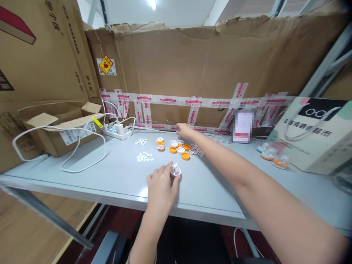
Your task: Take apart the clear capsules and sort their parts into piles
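Observation:
My left hand (162, 185) is near the front of the table, with thumb and fingers closed around a small round piece (176, 171). That piece has a white rim, some orange below and clear plastic bits inside. My right hand (185, 130) reaches to the back of the table, beyond the loose parts. Its fingers look curled together, and whatever they touch is too small to make out. Between the hands lie orange rings (185, 156) and white rings (173, 143). A heap of clear plastic parts (196, 150) sits beside my right forearm.
Small white discs (144, 157) and a short stack of white and orange rings (160, 144) lie left of centre. A power strip (118, 133) with white cables and an open carton (63, 128) stand left. At right are a phone (243, 126), assembled pieces (280, 161) and a paper bag (305, 139).

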Available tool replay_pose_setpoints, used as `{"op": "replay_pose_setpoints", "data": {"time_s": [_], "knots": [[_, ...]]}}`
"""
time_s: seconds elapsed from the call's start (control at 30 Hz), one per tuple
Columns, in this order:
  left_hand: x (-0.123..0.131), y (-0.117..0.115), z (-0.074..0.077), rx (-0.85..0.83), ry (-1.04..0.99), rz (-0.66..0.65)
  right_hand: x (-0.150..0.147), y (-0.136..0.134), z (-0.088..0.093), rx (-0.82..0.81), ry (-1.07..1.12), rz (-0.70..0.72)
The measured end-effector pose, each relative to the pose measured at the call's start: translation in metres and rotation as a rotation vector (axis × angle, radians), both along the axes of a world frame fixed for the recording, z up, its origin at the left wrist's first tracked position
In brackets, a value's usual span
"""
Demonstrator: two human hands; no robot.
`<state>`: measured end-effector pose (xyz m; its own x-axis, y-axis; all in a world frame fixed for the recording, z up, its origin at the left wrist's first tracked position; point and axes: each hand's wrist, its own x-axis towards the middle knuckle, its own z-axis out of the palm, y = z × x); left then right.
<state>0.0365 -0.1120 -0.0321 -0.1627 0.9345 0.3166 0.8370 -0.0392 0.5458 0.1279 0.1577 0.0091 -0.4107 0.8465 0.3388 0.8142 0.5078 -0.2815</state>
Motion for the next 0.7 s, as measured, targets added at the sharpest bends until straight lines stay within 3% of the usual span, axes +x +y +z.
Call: {"op": "replay_pose_setpoints", "data": {"time_s": [0.17, 0.3, 0.37, 0.43, 0.53, 0.7], "knots": [[-0.001, 0.000, -0.002, 0.001, -0.023, -0.008, 0.006, -0.001, -0.002, 0.014, 0.009, -0.040], [0.000, 0.000, -0.002, 0.008, -0.044, -0.010, 0.012, -0.038, 0.011, 0.099, 0.111, 0.010], [0.000, 0.000, -0.002, 0.003, -0.060, -0.006, 0.019, -0.075, 0.010, 0.121, 0.174, 0.116], [0.000, 0.000, -0.002, 0.006, -0.098, -0.010, 0.028, -0.118, 0.002, 0.079, 0.321, 0.378], [-0.001, 0.001, -0.003, 0.050, -0.154, -0.037, 0.041, -0.169, -0.014, -0.024, 0.327, 0.592], [-0.004, 0.003, -0.006, 0.108, -0.167, -0.087, 0.041, -0.186, -0.027, -0.082, 0.344, 0.678]]}}
